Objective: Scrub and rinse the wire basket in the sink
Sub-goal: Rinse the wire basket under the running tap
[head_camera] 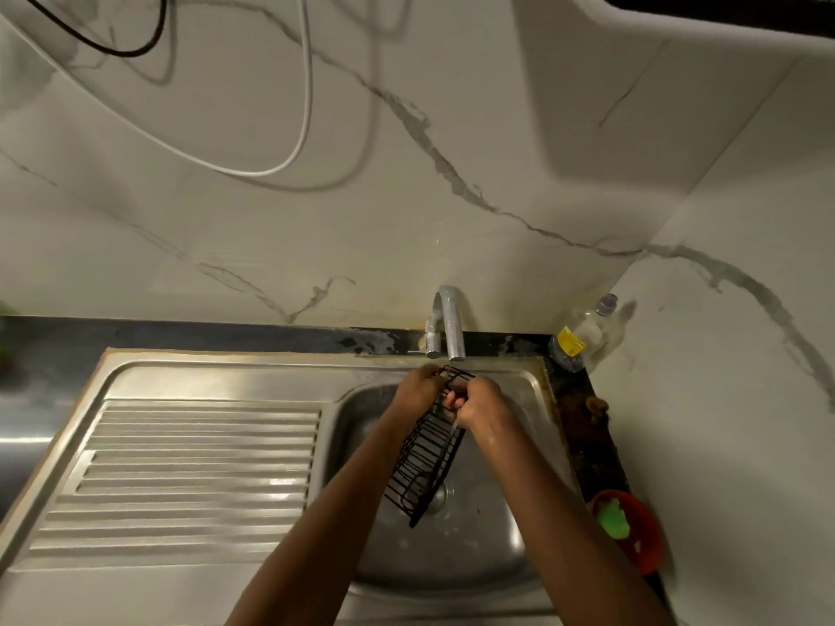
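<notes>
A black wire basket (424,463) hangs tilted over the steel sink bowl (497,535), its far end up under the tap (452,323) and its near end down by the drain. My left hand (418,390) grips the basket's upper left edge. My right hand (479,406) has its fingers curled round the wires at the upper right. A thin stream of water runs from the tap onto the basket between my hands.
A ribbed steel draining board (180,481) lies left of the bowl. A clear bottle with a yellow label (583,336) stands at the back right corner. A red dish holding a green sponge (628,526) sits on the right ledge. Cables hang on the marble wall.
</notes>
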`<state>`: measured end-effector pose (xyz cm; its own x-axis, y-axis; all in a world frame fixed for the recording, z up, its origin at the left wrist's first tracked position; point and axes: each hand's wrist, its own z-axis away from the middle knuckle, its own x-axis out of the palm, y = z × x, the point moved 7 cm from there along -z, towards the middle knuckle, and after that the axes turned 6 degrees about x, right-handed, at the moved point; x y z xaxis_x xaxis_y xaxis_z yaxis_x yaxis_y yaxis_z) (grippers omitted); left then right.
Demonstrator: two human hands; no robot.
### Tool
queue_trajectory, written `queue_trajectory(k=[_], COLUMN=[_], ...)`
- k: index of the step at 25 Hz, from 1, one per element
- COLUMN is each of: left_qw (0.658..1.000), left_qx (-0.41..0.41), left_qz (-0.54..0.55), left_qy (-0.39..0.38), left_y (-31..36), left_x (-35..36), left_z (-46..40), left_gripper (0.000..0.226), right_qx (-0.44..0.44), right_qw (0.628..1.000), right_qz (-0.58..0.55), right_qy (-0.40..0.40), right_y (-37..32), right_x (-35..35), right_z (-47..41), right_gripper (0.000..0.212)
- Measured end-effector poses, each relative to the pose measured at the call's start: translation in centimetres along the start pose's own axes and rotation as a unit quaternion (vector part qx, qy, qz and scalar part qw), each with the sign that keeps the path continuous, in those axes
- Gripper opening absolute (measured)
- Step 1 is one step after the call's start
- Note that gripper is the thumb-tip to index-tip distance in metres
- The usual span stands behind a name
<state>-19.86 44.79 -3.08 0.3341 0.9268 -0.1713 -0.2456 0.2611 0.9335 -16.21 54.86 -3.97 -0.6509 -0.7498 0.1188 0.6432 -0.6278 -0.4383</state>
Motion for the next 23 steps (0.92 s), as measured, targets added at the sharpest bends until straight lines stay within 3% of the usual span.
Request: queue_trajectory(k=[3, 5, 8, 10, 11, 14, 17, 19, 21, 23], left_qw=[0.959, 0.938, 0.941, 0.960, 0.968, 0.993, 0.996, 0.993, 0.990, 0.980], left_qx=[0.158, 0.189, 0.074, -0.050, -0.068, -0.036, -0.070, -0.062, -0.037, -0.047], left_qz=[-0.236, -0.287, -0.295, -0.234, -0.204, -0.097, 0.032, 0.078, 0.100, 0.153], left_qy=[0.021, -0.039, -0.151, -0.145, -0.128, -0.064, -0.052, -0.066, -0.093, -0.118], left_y=[1.6, 2.5, 1.9, 0.4, 0.5, 1.5, 1.3, 1.3, 0.2, -0.6], left_x=[-0.2, 1.1, 2.9, 3.0, 3.3, 3.9, 4.8, 5.2, 5.4, 5.4], left_z=[0.1, -0.3, -2.0, -3.1, -3.2, -3.2, -2.4, -1.6, -1.1, 0.1], left_gripper=[0.030, 0.037, 0.053, 0.059, 0.056, 0.055, 0.055, 0.051, 0.073, 0.071], right_qx=[-0.022, -0.046, -0.064, -0.076, -0.083, -0.136, -0.190, -0.211, -0.244, -0.269], right_qw=[0.999, 0.997, 0.994, 0.992, 0.992, 0.988, 0.980, 0.976, 0.967, 0.958], right_qz=[0.042, 0.062, 0.083, 0.093, 0.093, 0.059, 0.014, -0.002, 0.002, -0.002], right_qy=[-0.009, -0.003, 0.029, 0.037, 0.036, 0.035, 0.049, 0.055, 0.078, 0.102], right_y=[-0.4, -0.6, 0.0, 0.7, 1.0, 1.3, 0.9, 1.2, 1.2, 0.9], right_x=[0.1, -0.7, -2.4, -3.4, -3.9, -6.3, -8.5, -8.9, -8.7, -8.2], right_z=[0.3, 0.1, 0.1, 0.8, 1.4, 2.8, 3.6, 3.8, 4.3, 4.8], right_gripper=[0.029, 0.028, 0.028, 0.027, 0.027, 0.026, 0.027, 0.029, 0.034, 0.036])
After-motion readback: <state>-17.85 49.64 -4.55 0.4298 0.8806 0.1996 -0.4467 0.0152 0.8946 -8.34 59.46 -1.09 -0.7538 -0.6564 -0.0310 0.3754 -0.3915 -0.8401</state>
